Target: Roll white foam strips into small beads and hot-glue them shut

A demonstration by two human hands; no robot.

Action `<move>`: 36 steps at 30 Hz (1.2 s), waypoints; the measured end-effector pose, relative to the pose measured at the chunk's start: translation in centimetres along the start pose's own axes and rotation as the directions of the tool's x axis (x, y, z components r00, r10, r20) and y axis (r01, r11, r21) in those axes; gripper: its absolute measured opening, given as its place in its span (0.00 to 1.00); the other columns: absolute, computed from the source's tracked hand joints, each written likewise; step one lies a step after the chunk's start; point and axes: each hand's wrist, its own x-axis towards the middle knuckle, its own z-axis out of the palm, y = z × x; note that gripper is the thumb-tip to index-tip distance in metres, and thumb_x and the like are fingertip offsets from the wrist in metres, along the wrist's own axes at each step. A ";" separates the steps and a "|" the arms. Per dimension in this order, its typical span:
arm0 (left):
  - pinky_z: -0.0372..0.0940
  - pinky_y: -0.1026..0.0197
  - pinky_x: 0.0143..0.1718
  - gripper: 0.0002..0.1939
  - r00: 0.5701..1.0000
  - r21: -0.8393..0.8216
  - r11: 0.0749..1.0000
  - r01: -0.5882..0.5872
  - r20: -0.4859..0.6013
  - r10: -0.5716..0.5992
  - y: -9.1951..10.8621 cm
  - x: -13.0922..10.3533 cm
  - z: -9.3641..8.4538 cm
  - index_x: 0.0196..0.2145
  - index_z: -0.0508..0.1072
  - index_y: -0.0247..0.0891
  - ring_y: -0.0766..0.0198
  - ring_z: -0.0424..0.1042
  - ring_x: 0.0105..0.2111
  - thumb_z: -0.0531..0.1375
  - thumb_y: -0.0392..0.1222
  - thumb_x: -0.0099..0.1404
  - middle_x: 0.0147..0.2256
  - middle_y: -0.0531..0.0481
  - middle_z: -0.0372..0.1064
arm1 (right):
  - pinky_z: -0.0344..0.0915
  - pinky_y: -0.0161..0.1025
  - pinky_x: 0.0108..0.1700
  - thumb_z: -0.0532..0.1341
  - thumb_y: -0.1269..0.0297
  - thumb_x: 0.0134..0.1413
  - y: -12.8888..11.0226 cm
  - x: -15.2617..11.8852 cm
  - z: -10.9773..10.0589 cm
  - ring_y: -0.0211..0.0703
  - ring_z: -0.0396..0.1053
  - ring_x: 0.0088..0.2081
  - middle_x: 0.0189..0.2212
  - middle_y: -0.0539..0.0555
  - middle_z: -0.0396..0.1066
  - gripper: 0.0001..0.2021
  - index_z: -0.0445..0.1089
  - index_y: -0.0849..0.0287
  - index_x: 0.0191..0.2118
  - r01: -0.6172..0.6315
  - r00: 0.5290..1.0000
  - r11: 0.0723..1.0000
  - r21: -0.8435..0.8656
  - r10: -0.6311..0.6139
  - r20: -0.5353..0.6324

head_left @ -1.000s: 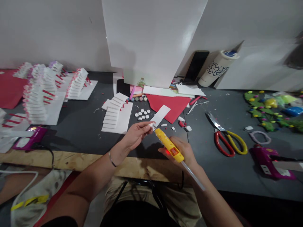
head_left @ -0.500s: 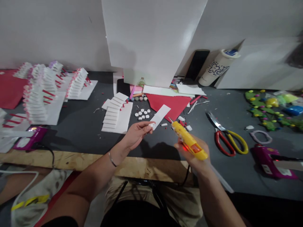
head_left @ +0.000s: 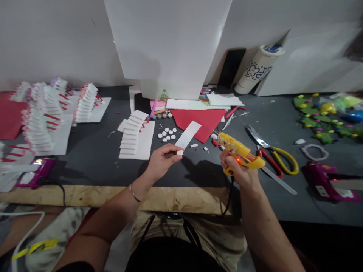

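Between the thumb and fingertips of my left hand [head_left: 163,160] is a small white disc [head_left: 180,152]. Just beyond it, a white paper strip [head_left: 189,133] lies partly over red paper [head_left: 201,126]; whether my fingers touch the strip I cannot tell. Several similar white discs [head_left: 167,134] are clustered to the left. My right hand [head_left: 239,168] is wrapped round a yellow hot glue gun [head_left: 238,147], its nozzle pointing left and a clear glue stick [head_left: 279,180] sticking out behind. A fan of overlapping white slats [head_left: 132,134] rests on a white board [head_left: 147,139].
Scissors [head_left: 270,149] lie right of the glue gun, near a purple device [head_left: 326,185]. A bottle [head_left: 256,70] and a black phone [head_left: 231,70] lean at the back. Finished-looking slatted models [head_left: 85,102] stand at left, and another person's leg [head_left: 31,226] shows below.
My right hand has moved right and slightly up with the glue gun, away from my left hand. The gun has turned more level. My left hand still pinches the white disc.
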 end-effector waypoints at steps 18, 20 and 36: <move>0.67 0.60 0.37 0.06 0.941 0.311 0.889 -0.335 0.067 0.332 0.5 -0.6 0.2 0.33 0.80 0.42 0.62 0.71 0.34 0.69 0.44 0.58 0.32 0.48 0.74 | 0.58 0.36 0.23 0.60 0.44 0.55 0.2 0.1 0.1 0.37 0.59 0.22 0.21 0.48 0.61 0.20 0.63 0.56 0.26 -0.105 0.994 0.991 0.084 0.105 -0.006; 0.67 0.60 0.37 0.05 0.941 0.309 0.890 -0.336 0.066 0.332 0.6 -0.6 0.2 0.33 0.80 0.42 0.63 0.71 0.33 0.69 0.43 0.58 0.32 0.49 0.74 | 0.58 0.36 0.23 0.60 0.43 0.55 0.2 0.2 0.1 0.37 0.59 0.22 0.20 0.48 0.61 0.20 0.62 0.55 0.25 -0.105 0.994 0.990 0.098 0.106 -0.004; 0.67 0.59 0.39 0.05 0.940 0.340 0.878 -0.337 0.072 0.333 0.6 -0.6 0.2 0.33 0.80 0.42 0.63 0.71 0.33 0.69 0.42 0.58 0.32 0.49 0.75 | 0.58 0.36 0.23 0.60 0.41 0.54 0.1 0.2 0.2 0.36 0.59 0.22 0.20 0.48 0.61 0.22 0.62 0.56 0.25 -0.102 0.995 0.991 0.088 0.104 -0.010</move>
